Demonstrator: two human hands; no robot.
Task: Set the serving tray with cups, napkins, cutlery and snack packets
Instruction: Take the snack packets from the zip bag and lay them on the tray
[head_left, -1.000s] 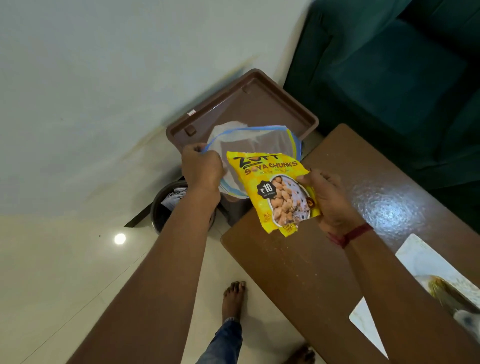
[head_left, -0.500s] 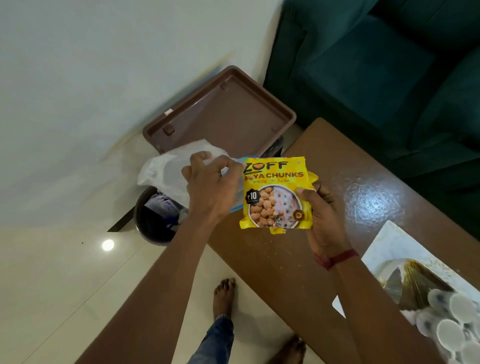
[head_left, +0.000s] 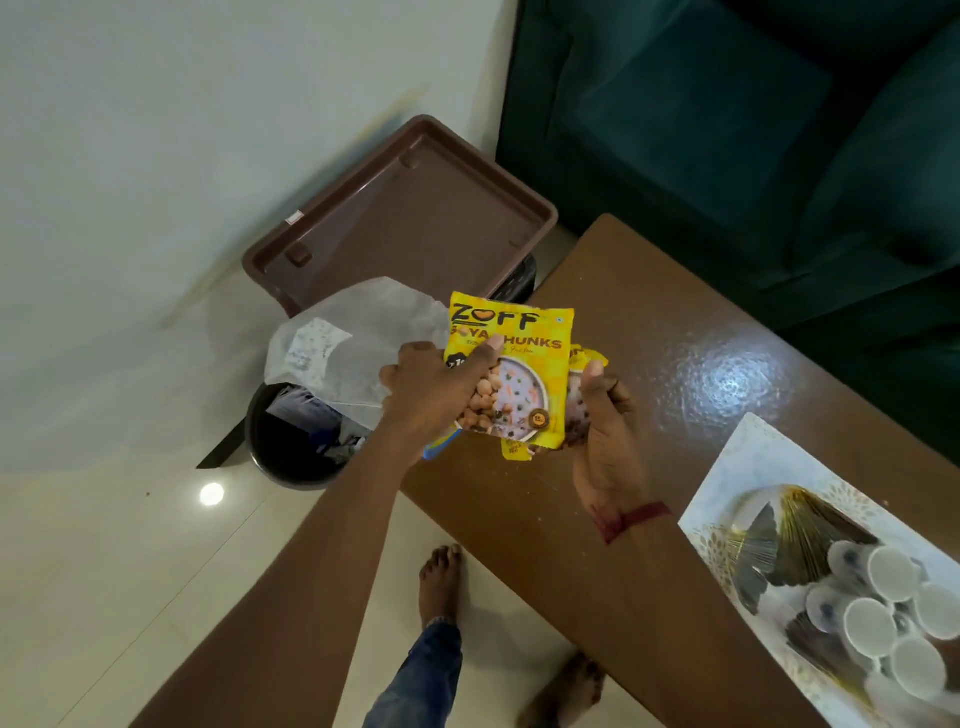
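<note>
Both hands have drawn together since half a second ago: the left hand, which was gripping only the crumpled clear plastic bag, now also has its thumb laid across the front of the yellow soya chunks packet. Nearest to where the person stands, two bare feet and a denim trouser leg show on the pale tiled floor, with a bright light spot reflected in it.

Above the near corner of the brown wooden table, the left hand pinches the packet's left edge, thumb on the printed face and fingers behind, with the bag bunched in the same fist. The right hand, a red thread tied at the wrist, is curled around the right side from behind, thumb upright at the edge. A second yellow packet seems to peek out behind the first; I cannot tell how many are held. The packets are in the air, clear of the table.

On the table to the right lies the white patterned serving tray, holding a cluster of small white paper cups beside a gold-and-dark fan-shaped design or thing that is too blurred to identify.

Below the bag on the floor stands a round black bin with scraps inside. Behind it a brown rectangular lid leans against the white wall. Farthest off, a dark green sofa stands beyond the table.
</note>
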